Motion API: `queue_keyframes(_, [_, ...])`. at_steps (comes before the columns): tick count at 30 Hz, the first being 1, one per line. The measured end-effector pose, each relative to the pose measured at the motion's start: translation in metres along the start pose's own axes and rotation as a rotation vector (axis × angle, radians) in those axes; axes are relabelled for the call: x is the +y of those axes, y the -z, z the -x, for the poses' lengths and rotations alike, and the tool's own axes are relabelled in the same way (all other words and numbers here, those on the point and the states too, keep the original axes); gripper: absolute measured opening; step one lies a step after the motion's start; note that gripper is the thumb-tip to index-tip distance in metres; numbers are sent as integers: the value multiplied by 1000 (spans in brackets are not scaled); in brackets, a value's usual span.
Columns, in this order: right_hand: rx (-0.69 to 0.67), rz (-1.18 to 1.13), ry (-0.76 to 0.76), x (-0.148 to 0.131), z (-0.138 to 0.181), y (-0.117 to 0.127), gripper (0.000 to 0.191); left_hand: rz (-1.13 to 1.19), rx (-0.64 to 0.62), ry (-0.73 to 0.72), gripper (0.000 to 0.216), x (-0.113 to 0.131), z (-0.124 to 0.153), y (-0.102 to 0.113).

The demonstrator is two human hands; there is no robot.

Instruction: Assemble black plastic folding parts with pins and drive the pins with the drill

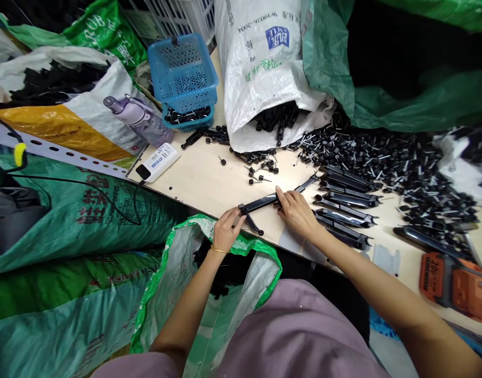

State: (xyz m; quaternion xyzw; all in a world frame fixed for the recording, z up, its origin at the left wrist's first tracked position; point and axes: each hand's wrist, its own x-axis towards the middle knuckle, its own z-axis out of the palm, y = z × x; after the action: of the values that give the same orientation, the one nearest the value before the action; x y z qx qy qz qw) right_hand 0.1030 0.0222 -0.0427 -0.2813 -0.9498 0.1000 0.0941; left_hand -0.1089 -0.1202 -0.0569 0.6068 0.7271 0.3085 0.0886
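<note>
A long glossy black plastic part [260,202] lies slantwise at the table's front edge, with a narrower arm running on from its upper right end. My left hand [226,229] pinches its lower left end. Further along, my right hand [298,211] grips the middle, the fingers partly hiding it. A short black piece with a round end [253,224] sticks out below the part near my left fingers; whether it is joined on cannot be seen. Right of my right hand, several similar black parts [346,199] lie in a row.
Small black-headed pins [354,149] are heaped along the table's back and right. A white sack [260,89] spills black pieces. Blue baskets [181,68], a purple bottle [142,121], a white tube [159,163] and an orange power tool [455,286] stand around. A green-rimmed sack [152,294] gapes below the edge.
</note>
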Motion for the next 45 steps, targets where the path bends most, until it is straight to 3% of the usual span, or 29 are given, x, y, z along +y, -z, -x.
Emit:
queue_keyframes(4, [-7,-6,-20,-2,-1,0,62,-139,3,230,57,11,0,-13])
queue_keyframes(8, [-27,10,26,8,5,3,57,-238,-32,389,48,22,-9,-21])
queue_keyframes(11, [-38,37,40,11,5,10,59,-215,-91,457,53,28,-13,-18])
queue_keyframes(15, [16,12,82,-13,-14,19,59,-297,-138,529,67,33,-15,-18])
queue_keyframes(18, [25,-60,258,-40,-39,14,57,-375,-138,539,64,33,-15,-21])
queue_keyframes(21, [-57,-139,386,-55,-58,0,55,-352,-156,536,62,36,-15,-23])
queue_keyframes(28, [-102,-237,340,-44,-60,-20,60,-281,-182,640,73,61,-8,-27])
queue_keyframes(35, [-86,-145,273,-46,-58,-23,54,-308,-235,596,68,47,-18,-20])
queue_keyframes(41, [-57,-266,295,-37,-61,-29,55,-362,-255,594,71,50,-19,-28])
queue_keyframes(45, [-69,-156,266,-40,-59,-28,52,-374,-277,583,73,49,-20,-29])
